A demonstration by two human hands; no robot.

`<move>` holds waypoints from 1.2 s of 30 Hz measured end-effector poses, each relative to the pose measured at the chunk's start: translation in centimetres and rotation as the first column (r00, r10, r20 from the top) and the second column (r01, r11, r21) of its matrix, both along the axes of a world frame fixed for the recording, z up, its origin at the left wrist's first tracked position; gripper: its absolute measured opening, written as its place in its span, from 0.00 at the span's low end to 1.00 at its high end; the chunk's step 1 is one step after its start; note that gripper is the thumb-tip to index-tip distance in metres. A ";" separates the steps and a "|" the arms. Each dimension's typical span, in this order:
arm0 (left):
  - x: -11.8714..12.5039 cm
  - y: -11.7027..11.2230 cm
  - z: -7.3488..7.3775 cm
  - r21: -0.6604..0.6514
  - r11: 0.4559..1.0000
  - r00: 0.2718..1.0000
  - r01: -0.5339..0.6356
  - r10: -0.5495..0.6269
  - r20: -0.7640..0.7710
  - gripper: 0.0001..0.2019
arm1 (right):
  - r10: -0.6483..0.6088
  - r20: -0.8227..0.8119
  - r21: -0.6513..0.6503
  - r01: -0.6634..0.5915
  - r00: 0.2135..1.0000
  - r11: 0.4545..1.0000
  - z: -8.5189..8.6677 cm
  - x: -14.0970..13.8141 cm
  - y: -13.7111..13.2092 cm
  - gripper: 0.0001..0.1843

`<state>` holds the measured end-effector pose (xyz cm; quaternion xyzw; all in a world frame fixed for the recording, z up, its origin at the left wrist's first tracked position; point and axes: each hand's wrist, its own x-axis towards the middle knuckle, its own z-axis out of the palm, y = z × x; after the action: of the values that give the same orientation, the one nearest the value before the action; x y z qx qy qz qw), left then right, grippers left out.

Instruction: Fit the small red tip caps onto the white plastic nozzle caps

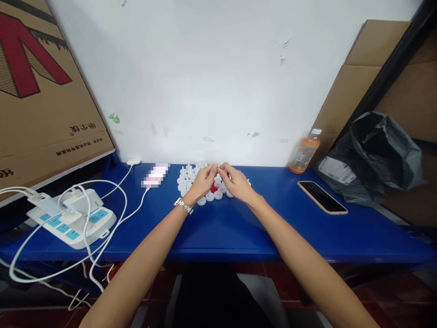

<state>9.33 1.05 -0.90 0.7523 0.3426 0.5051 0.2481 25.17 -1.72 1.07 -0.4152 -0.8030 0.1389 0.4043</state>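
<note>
My left hand [202, 181] and my right hand [235, 182] meet fingertip to fingertip over a cluster of small white round plastic pieces [186, 180] on the blue table [218, 228]. Both hands have fingers curled in a pinch on a tiny white item between them, too small to name. Some small red bits [214, 188] lie among the white pieces under the hands. A silver watch [183, 206] is on my left wrist.
A white power strip [73, 218] with chargers and looping white cables sits at the left. A blurred phone [156, 175] lies by the pieces. An orange drink bottle [304, 152], a dark phone [322, 197] and a black plastic bag [370, 155] are at the right. Cardboard boxes [41, 91] stand at both sides.
</note>
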 end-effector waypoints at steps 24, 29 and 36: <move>-3.9 0.8 0.2 0.125 0.982 0.809 -0.141 0.187 -0.558 0.16 | 0.235 0.021 -0.422 -0.205 0.972 0.883 0.4 3.8 1.1 0.11; -4.0 1.0 0.2 0.117 0.984 0.818 -0.138 0.180 -0.546 0.15 | 0.238 0.106 -0.574 -0.136 0.966 0.808 0.3 3.7 0.9 0.04; -4.1 1.1 0.3 0.099 0.989 0.829 -0.110 0.146 -0.539 0.13 | -0.005 0.343 -0.348 0.132 0.939 0.928 -0.4 3.6 1.4 0.09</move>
<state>5.27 2.18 -0.61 0.8476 0.4323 0.2964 0.0820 28.74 -0.29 0.67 -0.5287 -0.8049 0.1988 0.1818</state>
